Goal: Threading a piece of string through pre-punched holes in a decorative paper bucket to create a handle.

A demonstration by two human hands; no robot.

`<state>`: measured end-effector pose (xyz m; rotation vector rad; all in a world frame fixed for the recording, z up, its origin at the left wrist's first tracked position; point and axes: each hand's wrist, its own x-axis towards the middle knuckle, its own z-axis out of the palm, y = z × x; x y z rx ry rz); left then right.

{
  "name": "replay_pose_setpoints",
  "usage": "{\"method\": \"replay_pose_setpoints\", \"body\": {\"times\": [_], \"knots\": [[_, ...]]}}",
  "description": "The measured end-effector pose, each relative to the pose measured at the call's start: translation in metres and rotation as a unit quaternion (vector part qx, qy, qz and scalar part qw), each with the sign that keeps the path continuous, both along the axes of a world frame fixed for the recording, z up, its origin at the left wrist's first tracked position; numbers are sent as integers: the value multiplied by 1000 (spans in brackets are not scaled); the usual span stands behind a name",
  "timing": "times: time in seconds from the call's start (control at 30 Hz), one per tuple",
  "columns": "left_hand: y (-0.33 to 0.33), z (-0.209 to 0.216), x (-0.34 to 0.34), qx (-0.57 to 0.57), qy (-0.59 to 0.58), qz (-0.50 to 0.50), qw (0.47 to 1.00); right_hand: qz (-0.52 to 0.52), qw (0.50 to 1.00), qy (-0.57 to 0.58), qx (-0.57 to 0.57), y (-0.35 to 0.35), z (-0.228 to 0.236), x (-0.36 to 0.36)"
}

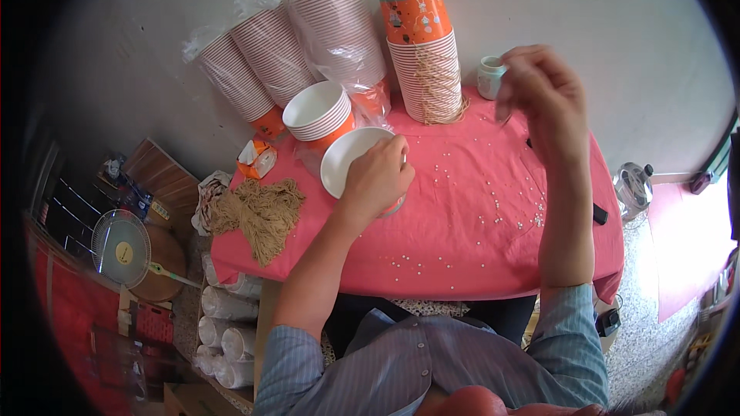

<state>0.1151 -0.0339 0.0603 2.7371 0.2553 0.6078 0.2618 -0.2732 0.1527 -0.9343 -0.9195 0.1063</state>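
Observation:
My left hand (378, 176) grips the rim of a white-lined paper bucket (339, 166), which tips with its mouth toward the left. High over the right side of the table, my right hand (543, 88) is raised with its fingers drawn together in a pinch. A thin dark tip shows below those fingers, too small and blurred to name. Behind the held bucket stands a short stack of paper buckets (316, 112) with orange outsides. Small white beads (497, 204) lie scattered over the pink tablecloth (439, 254). A bundle of tan string (262, 216) rests at the table's left.
Tall bucket stacks in clear plastic (258, 54) lean along the wall. Another stack (424, 69) has tan strings hanging down it and an orange bucket (416, 11) on top. A pale green jar (490, 77) stands behind my right hand. A fan (122, 248) is at the left.

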Motion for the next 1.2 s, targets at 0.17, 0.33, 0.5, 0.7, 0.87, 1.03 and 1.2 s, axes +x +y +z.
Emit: {"method": "replay_pose_setpoints", "body": {"times": [0.17, 0.33, 0.5, 0.7, 0.87, 1.03, 1.2], "knots": [[-21, 53, -32, 7, -96, -52, 994, -173, 937, -189, -240, 29, -17, -25], [-38, 65, -46, -194, -198, -75, 958, -166, 913, -257, -271, 49, -33, -38], [-36, 63, -50, -154, -212, -88, 961, -160, 894, -332, -256, 62, -48, -48], [-22, 56, -59, -199, -205, -55, 957, -111, 894, -329, -284, 62, -44, -58], [-15, 58, -62, -260, -194, -73, 943, -107, 924, -322, -175, 72, -52, -63], [-17, 72, -64, -287, -206, -82, 932, 3, 963, -146, -227, 67, -42, -76], [-17, 75, -60, -208, -229, -93, 946, -15, 968, -206, -144, 70, -50, -67]]}}
